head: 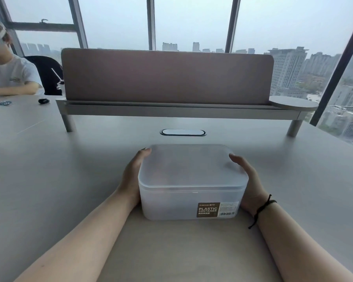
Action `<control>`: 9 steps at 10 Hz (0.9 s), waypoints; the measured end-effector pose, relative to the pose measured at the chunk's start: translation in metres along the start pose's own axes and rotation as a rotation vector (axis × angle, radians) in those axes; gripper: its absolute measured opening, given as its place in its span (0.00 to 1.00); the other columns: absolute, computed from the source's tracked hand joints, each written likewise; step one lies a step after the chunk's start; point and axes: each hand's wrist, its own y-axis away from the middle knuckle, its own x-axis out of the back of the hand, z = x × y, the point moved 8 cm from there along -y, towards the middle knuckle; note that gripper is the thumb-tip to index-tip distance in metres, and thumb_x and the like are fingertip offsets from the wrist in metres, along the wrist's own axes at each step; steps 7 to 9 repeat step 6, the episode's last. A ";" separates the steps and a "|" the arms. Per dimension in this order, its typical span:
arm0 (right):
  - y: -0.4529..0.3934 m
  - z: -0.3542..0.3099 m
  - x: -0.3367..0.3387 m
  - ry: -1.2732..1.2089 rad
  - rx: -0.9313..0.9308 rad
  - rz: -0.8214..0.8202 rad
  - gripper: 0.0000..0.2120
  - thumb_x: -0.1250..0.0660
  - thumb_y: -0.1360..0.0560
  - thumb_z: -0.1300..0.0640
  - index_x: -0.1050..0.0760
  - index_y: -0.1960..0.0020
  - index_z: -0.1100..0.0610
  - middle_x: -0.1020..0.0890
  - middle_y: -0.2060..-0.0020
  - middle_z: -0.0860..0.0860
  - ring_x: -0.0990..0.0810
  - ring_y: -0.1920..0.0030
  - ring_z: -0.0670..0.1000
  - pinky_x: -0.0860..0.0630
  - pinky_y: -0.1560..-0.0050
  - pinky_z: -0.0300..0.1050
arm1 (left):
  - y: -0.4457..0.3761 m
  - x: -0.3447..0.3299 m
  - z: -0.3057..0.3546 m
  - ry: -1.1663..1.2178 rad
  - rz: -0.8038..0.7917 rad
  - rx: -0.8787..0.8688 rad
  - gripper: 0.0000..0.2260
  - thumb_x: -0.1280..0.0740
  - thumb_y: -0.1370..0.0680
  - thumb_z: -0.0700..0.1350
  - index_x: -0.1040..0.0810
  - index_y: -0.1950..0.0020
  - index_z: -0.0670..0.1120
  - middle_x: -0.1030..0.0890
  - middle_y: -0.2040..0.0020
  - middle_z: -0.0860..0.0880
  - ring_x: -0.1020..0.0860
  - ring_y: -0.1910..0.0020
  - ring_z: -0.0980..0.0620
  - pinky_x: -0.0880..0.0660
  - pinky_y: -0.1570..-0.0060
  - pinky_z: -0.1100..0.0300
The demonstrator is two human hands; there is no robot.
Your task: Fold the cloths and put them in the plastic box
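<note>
A frosted plastic box (pixel 192 198) with its lid (pixel 190 165) on stands on the grey table (pixel 69 180) right in front of me. A brown label reading "plastic container" is on its near wall. My left hand (pixel 131 178) lies flat against the box's left side, with a fingertip at the lid's far left corner. My right hand (pixel 248 180), with a black cord round its wrist, presses against the right side, its thumb on the lid's edge. Most of the fingers are hidden behind the box. No cloth is in view, and the frosted walls hide whatever is inside.
A raised shelf with a pink-grey divider panel (pixel 167 76) crosses the table behind the box. An oval cable port (pixel 182 132) sits between the shelf and the box. At the far left a person (pixel 6 74) sits beside small objects (pixel 43 101). Windows stand behind.
</note>
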 end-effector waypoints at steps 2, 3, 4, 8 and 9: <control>0.000 0.000 0.002 -0.003 0.009 0.039 0.23 0.37 0.25 0.47 0.21 0.38 0.62 0.16 0.49 0.61 0.16 0.53 0.60 0.19 0.53 0.50 | 0.003 0.007 -0.001 -0.014 0.070 0.004 0.18 0.36 0.22 0.56 0.16 0.46 0.44 0.15 0.49 0.43 0.16 0.52 0.43 0.24 0.48 0.51; 0.002 0.002 0.000 -0.015 0.008 0.025 0.26 0.39 0.23 0.44 0.23 0.35 0.61 0.17 0.44 0.61 0.17 0.48 0.60 0.20 0.47 0.52 | 0.006 0.004 0.000 -0.024 0.048 -0.026 0.22 0.41 0.19 0.60 0.14 0.54 0.47 0.13 0.55 0.46 0.15 0.56 0.47 0.22 0.56 0.57; 0.004 -0.001 0.008 0.019 0.052 0.080 0.29 0.42 0.22 0.38 0.25 0.32 0.59 0.19 0.39 0.60 0.20 0.40 0.60 0.26 0.37 0.56 | 0.009 0.015 0.008 -0.104 0.145 -0.110 0.25 0.46 0.16 0.58 0.15 0.53 0.45 0.15 0.58 0.46 0.17 0.59 0.48 0.24 0.60 0.58; 0.017 -0.008 0.054 0.112 0.205 0.406 0.24 0.40 0.22 0.38 0.25 0.36 0.54 0.18 0.41 0.55 0.19 0.40 0.56 0.28 0.34 0.58 | 0.007 0.062 0.016 -0.014 0.299 -0.179 0.11 0.38 0.18 0.47 0.21 0.53 0.42 0.20 0.59 0.44 0.20 0.61 0.50 0.23 0.63 0.61; 0.017 -0.008 0.054 0.112 0.205 0.406 0.24 0.40 0.22 0.38 0.25 0.36 0.54 0.18 0.41 0.55 0.19 0.40 0.56 0.28 0.34 0.58 | 0.007 0.062 0.016 -0.014 0.299 -0.179 0.11 0.38 0.18 0.47 0.21 0.53 0.42 0.20 0.59 0.44 0.20 0.61 0.50 0.23 0.63 0.61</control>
